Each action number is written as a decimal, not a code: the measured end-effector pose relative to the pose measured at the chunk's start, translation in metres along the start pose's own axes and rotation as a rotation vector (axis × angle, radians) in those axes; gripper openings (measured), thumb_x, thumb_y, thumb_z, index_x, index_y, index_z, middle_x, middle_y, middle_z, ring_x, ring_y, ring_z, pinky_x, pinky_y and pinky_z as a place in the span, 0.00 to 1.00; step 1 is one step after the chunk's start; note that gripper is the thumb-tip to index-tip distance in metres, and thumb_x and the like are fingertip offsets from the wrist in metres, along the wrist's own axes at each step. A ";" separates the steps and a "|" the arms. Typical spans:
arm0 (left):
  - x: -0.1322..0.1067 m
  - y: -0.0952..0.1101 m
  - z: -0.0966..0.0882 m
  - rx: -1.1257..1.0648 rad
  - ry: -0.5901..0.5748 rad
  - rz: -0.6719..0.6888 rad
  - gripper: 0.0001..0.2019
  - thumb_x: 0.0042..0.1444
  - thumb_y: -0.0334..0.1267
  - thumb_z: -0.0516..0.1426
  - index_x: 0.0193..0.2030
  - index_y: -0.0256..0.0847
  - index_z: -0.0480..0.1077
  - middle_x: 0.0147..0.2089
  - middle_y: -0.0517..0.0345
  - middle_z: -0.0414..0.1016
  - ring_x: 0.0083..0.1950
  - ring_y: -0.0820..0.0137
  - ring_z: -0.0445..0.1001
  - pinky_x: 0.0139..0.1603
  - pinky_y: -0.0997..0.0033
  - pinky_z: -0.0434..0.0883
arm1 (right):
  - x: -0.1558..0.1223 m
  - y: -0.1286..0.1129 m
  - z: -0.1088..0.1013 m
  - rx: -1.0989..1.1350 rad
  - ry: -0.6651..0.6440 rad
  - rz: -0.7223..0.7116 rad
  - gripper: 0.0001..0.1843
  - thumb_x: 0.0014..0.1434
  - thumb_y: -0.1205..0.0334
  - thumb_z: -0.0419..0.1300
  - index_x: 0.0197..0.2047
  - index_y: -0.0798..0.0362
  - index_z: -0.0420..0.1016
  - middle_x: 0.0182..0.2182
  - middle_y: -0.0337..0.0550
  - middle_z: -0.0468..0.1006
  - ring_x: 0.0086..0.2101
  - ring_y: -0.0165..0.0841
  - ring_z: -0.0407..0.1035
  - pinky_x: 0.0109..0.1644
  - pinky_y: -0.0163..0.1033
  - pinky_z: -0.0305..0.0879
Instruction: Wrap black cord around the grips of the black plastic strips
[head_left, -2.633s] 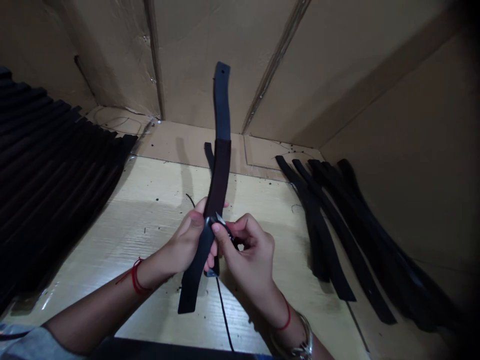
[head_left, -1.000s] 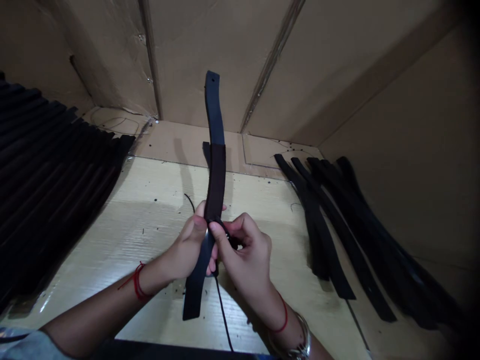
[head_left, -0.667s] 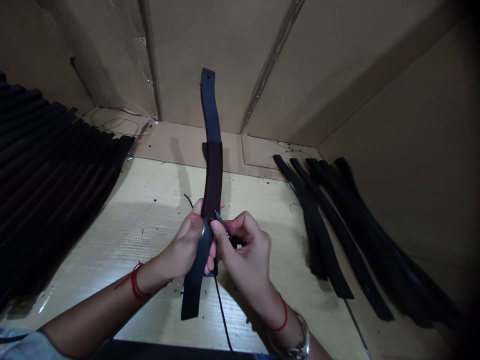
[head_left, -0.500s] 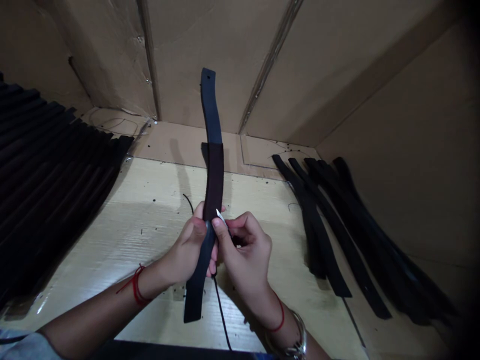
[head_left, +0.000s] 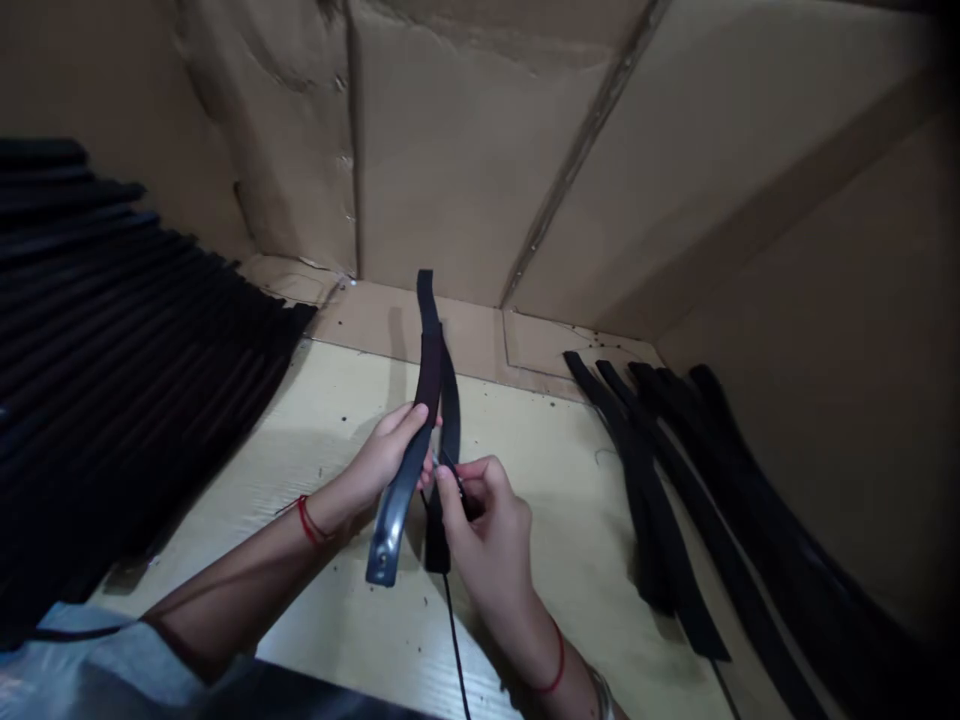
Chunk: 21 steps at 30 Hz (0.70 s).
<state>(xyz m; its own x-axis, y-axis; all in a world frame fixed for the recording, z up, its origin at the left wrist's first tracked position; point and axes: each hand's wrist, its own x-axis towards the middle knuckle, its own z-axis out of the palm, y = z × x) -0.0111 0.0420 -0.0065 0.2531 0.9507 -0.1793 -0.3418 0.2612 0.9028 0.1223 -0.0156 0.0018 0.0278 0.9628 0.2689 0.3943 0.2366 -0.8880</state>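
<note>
The left hand (head_left: pixel 394 440) is clamping a long, curved, flat black strip with a dark brown sleeve-like middle section (head_left: pixel 412 468), the thumb pressing its front near the brown section's lower part. The strip is tilting through the grip: the brown part and a black end are extending above, while a shiny black end with a hole is reaching below. The right hand (head_left: pixel 487 520) is pinching a small, dark, slender tool (head_left: pixel 451 470) just beside it; whether its tip is touching the strip, I cannot tell. Another curved black strip (head_left: pixel 450 400) is lying behind, on the pale wood-grained tabletop (head_left: pixel 517 430).
</note>
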 end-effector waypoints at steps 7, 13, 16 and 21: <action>-0.001 0.041 -0.021 0.071 0.040 0.236 0.25 0.59 0.61 0.53 0.42 0.37 0.60 0.21 0.65 0.63 0.19 0.76 0.63 0.19 0.81 0.63 | 0.019 0.018 -0.006 -0.023 0.079 0.035 0.17 0.60 0.46 0.58 0.34 0.51 0.63 0.16 0.35 0.69 0.17 0.30 0.64 0.20 0.32 0.57; -0.044 0.091 -0.048 0.310 -0.034 0.244 0.31 0.55 0.65 0.56 0.46 0.35 0.63 0.26 0.54 0.71 0.26 0.68 0.72 0.27 0.72 0.70 | 0.035 0.028 -0.011 -0.065 0.084 0.086 0.22 0.56 0.40 0.58 0.35 0.52 0.65 0.16 0.39 0.72 0.15 0.31 0.63 0.19 0.33 0.57; -0.069 0.116 -0.079 0.441 0.140 0.265 0.29 0.54 0.65 0.56 0.40 0.35 0.63 0.24 0.58 0.67 0.22 0.74 0.67 0.23 0.78 0.65 | 0.036 0.027 -0.013 -0.088 0.069 0.100 0.23 0.55 0.38 0.57 0.35 0.51 0.65 0.17 0.40 0.73 0.16 0.33 0.65 0.21 0.35 0.60; -0.125 0.154 -0.121 0.673 0.556 0.419 0.26 0.52 0.58 0.62 0.42 0.36 0.64 0.23 0.65 0.63 0.20 0.78 0.59 0.20 0.81 0.54 | 0.041 0.029 -0.015 -0.175 0.073 0.132 0.23 0.54 0.36 0.56 0.35 0.49 0.65 0.19 0.39 0.76 0.18 0.35 0.67 0.25 0.37 0.63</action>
<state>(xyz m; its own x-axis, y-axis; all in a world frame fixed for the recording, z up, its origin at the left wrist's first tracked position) -0.2047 -0.0167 0.1079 -0.2946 0.9334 0.2051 0.3270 -0.1032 0.9394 0.1483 0.0292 -0.0073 0.1539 0.9703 0.1866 0.5356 0.0768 -0.8410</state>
